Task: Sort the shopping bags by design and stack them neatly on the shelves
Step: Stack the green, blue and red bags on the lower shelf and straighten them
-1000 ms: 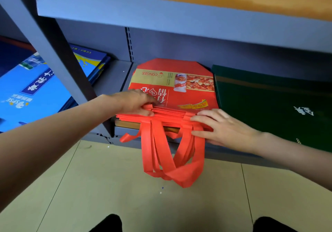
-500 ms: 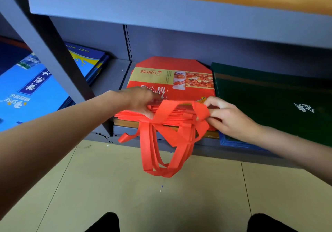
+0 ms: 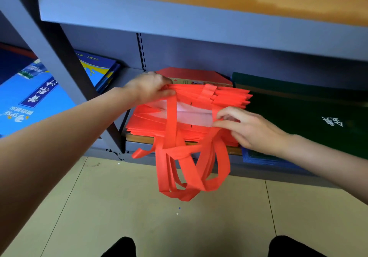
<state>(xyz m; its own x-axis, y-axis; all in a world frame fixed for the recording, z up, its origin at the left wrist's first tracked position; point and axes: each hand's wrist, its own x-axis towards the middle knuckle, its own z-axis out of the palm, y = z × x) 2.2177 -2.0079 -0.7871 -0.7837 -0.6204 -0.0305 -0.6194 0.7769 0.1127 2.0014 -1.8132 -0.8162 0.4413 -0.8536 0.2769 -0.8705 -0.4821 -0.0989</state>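
A stack of red shopping bags [image 3: 151,123] lies on the lower shelf [image 3: 135,144], its near edges fanned upward so a white inside shows. My left hand [image 3: 149,88] grips the lifted upper edges at the stack's left corner. My right hand [image 3: 245,127] pinches a bag edge and handle on the right side of the opening. Several red handle loops [image 3: 189,173] hang down over the shelf's front edge toward the floor.
A dark green bag stack [image 3: 298,117] lies right of the red one, with blue bags [image 3: 258,157] beneath it. Blue bags [image 3: 29,105] lie on the left beyond the grey upright post [image 3: 65,61]. A shelf board [image 3: 199,11] overhangs close above. Beige floor tiles [image 3: 139,217] lie below.
My left hand has raised the upper bag edges, fanning the stack open and hiding the printed top. My right hand moved from the handles to the bag's opening. The handles hang lower.
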